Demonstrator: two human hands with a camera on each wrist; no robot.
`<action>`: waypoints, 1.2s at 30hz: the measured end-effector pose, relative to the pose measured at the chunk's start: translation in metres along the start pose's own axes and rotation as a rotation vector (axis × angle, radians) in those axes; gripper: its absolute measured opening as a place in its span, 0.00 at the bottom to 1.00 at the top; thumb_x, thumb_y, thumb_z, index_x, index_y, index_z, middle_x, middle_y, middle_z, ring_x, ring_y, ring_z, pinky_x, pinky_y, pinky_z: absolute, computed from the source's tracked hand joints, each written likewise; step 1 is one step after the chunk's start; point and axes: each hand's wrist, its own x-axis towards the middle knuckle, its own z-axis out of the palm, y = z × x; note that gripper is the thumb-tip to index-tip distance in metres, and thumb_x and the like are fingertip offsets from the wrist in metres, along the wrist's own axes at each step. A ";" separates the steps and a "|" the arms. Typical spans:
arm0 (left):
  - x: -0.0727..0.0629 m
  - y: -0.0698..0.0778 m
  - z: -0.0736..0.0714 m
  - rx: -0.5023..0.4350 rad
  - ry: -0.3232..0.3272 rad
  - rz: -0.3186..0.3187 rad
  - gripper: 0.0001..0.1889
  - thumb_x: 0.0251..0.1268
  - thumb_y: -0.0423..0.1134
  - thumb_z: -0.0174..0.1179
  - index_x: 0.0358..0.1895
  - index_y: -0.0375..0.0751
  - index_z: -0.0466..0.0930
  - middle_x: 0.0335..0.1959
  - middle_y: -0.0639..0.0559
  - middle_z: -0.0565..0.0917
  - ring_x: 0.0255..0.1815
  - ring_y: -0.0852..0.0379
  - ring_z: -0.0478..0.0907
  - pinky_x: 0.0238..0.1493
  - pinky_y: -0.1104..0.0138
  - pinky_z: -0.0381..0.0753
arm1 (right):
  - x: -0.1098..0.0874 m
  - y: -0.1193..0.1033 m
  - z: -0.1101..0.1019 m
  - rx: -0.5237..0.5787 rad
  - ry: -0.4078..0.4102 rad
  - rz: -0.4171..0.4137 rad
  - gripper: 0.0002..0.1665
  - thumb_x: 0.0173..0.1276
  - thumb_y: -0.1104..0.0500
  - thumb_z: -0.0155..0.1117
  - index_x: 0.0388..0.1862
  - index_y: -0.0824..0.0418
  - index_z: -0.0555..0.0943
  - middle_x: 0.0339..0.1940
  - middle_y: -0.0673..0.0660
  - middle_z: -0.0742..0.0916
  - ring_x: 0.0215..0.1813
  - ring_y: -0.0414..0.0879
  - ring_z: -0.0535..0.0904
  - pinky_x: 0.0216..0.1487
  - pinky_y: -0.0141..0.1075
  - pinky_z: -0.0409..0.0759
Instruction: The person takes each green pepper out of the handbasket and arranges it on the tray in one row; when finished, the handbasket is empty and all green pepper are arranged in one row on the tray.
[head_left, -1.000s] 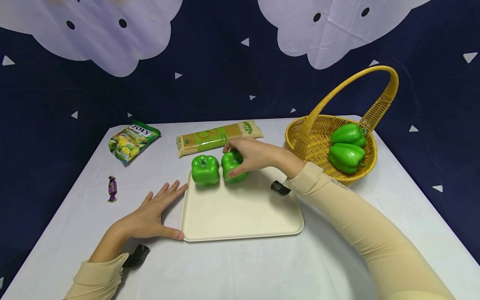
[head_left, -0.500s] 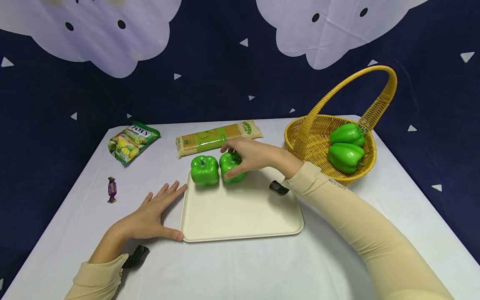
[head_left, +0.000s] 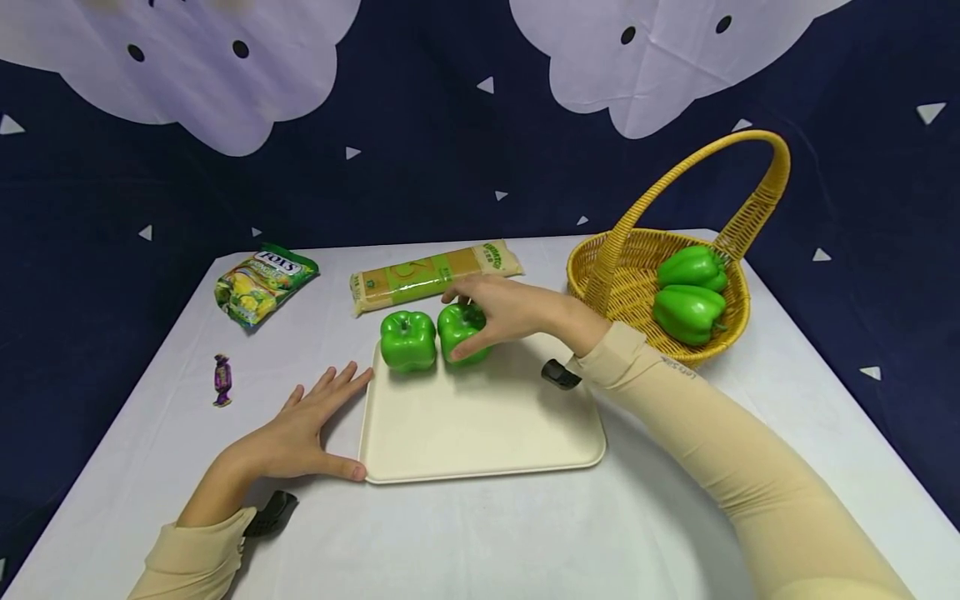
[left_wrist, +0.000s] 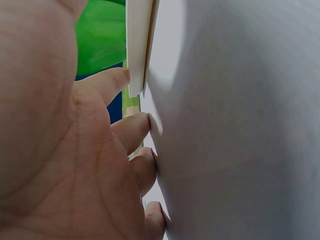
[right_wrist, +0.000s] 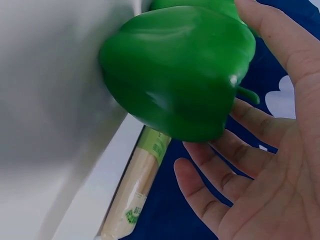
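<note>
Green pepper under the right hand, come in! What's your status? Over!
Right bare hand: curved round one glossy green bell pepper, on the cream rectangular tray. Left bare hand: spread at tray's left edge. Possibly in the way: second green pepper, close alongside.

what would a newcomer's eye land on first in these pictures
Likely the yellow wicker basket with its tall handle, at the right of the white table, two green peppers inside. Next, the matching peppers at the far edge of the cream tray, the right hand around one.
</note>
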 end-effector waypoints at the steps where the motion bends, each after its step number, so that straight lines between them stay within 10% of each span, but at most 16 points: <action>1: 0.000 0.000 0.000 0.000 0.000 -0.001 0.70 0.41 0.66 0.85 0.89 0.57 0.51 0.90 0.35 0.47 0.89 0.23 0.37 0.78 0.20 0.31 | -0.002 0.000 -0.001 -0.001 0.002 0.000 0.53 0.62 0.35 0.81 0.77 0.62 0.74 0.70 0.58 0.84 0.72 0.53 0.79 0.77 0.48 0.76; 36: 0.001 0.001 0.000 0.002 0.001 0.004 0.71 0.41 0.65 0.85 0.89 0.55 0.51 0.90 0.34 0.47 0.89 0.22 0.38 0.77 0.19 0.33 | -0.131 0.007 -0.056 0.031 0.180 0.067 0.45 0.61 0.40 0.84 0.74 0.51 0.77 0.67 0.49 0.85 0.69 0.48 0.81 0.69 0.52 0.81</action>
